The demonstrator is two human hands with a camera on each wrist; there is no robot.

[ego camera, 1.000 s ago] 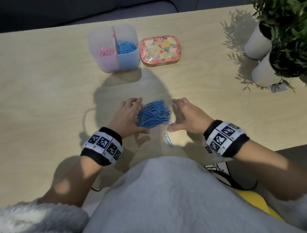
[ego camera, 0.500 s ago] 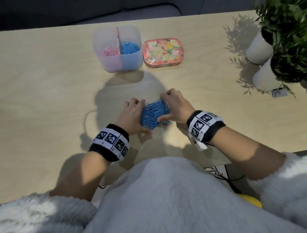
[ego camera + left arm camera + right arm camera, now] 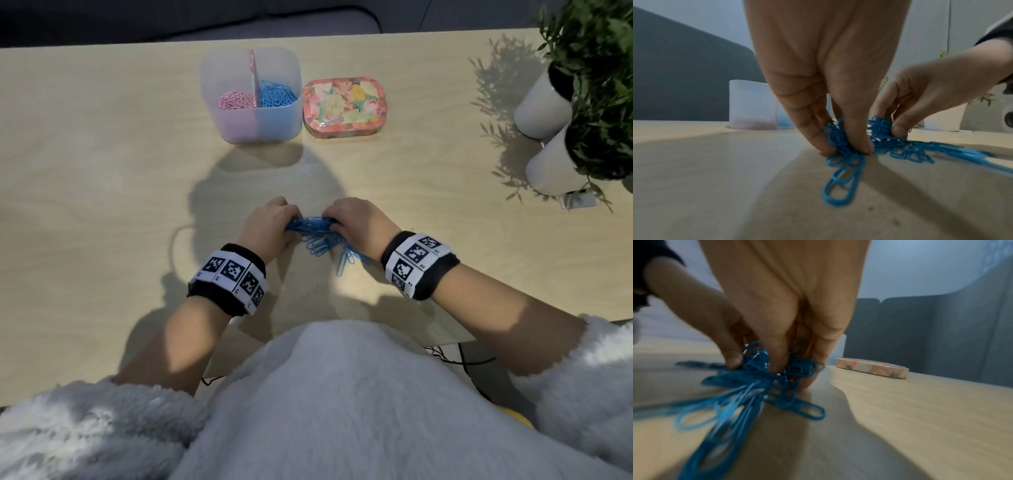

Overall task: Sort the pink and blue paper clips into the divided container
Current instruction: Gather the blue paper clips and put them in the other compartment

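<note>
A pile of blue paper clips point(image 3: 318, 236) lies on the wooden table in front of me. My left hand point(image 3: 270, 226) pinches the pile's left side between thumb and fingers; the same clips point(image 3: 846, 146) show in the left wrist view. My right hand point(image 3: 359, 222) pinches the right side, thumb pressed into the clips point(image 3: 764, 374). Several loose clips trail toward me. The translucent divided container point(image 3: 253, 126) stands at the back, with pink clips point(image 3: 236, 101) in its left half and blue clips point(image 3: 275, 96) in its right half.
A floral tin point(image 3: 344, 108) sits just right of the container. Two white plant pots point(image 3: 544, 113) with green leaves stand at the far right. A dark sofa runs behind the table's far edge. My grey fleece top fills the bottom of the head view.
Both hands have closed in from the sides of the blue pile and now pinch it, bunching the clips together. The lone clip near me now lies among the trailing clips.
</note>
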